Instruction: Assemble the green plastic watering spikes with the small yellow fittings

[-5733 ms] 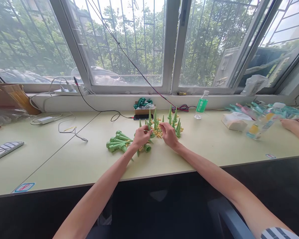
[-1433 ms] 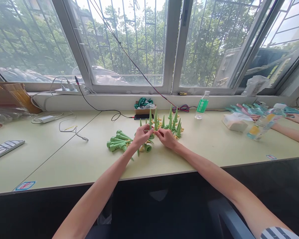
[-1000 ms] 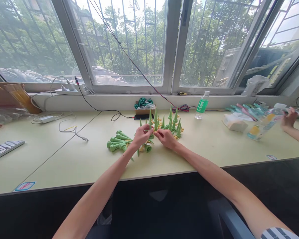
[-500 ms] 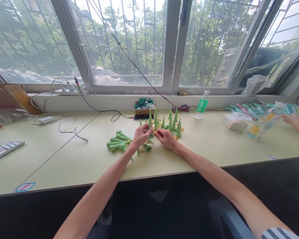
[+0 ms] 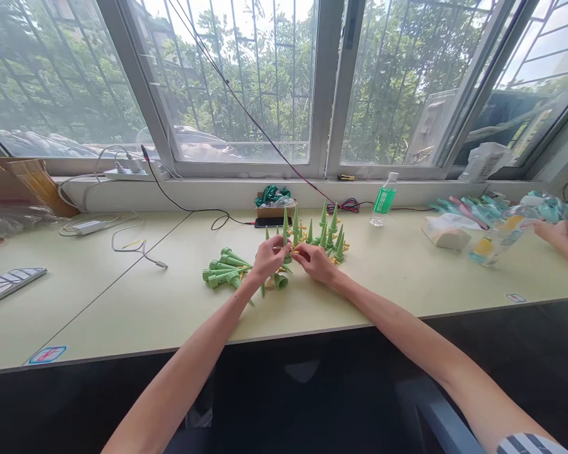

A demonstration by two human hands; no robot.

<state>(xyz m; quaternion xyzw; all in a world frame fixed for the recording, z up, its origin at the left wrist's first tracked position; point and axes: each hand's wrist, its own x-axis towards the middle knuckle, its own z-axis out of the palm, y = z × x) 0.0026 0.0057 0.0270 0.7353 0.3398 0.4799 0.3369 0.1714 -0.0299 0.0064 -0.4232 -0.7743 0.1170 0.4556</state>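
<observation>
My left hand [image 5: 267, 260] and my right hand [image 5: 315, 261] meet at the middle of the pale green table [image 5: 137, 302], fingers pinched together over a green cone spike [image 5: 286, 255] and a small yellow part. Behind them stand several upright green cones [image 5: 329, 232] mixed with small yellow pieces [image 5: 301, 239]. A pile of green cones lying on their sides [image 5: 222, 270] sits just left of my left hand. Another cone lies below my left wrist [image 5: 279, 281].
A black phone [image 5: 271, 222] and a box of green stuff [image 5: 271, 200] lie behind the cones. A green-labelled bottle [image 5: 382, 199] stands to the right. Another person's hand [image 5: 551, 232] works at far right among packets and a bottle [image 5: 495, 241]. Cables and a charger [image 5: 91, 226] lie left.
My hands have stayed pinched at the same spot since a second ago, with only small finger movement. The other person's hand at far right has shifted about.
</observation>
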